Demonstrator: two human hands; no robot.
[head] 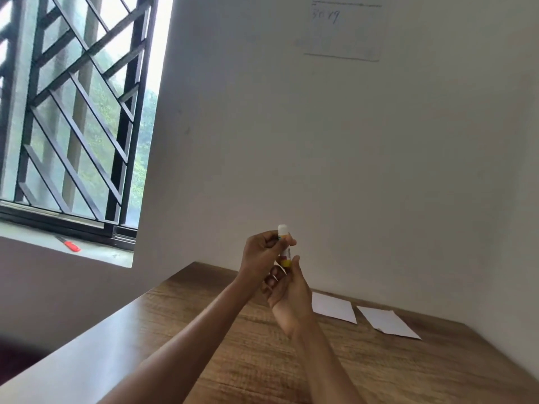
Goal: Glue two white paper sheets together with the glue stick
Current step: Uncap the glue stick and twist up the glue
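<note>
I hold a glue stick [284, 246] upright in the air above the wooden table [248, 345]. It has a white top and a yellow base. My left hand [262, 252] grips its upper part just under the white top. My right hand [287, 293] holds the yellow base from below. Two white paper sheets lie flat on the table by the wall, side by side and apart: one [334, 306] just right of my hands, the other [388, 322] farther right.
A white wall stands right behind the table, with a printed sheet [344, 27] stuck high on it. At the left is a barred window [73, 112]; a red object [71, 245] lies on its sill.
</note>
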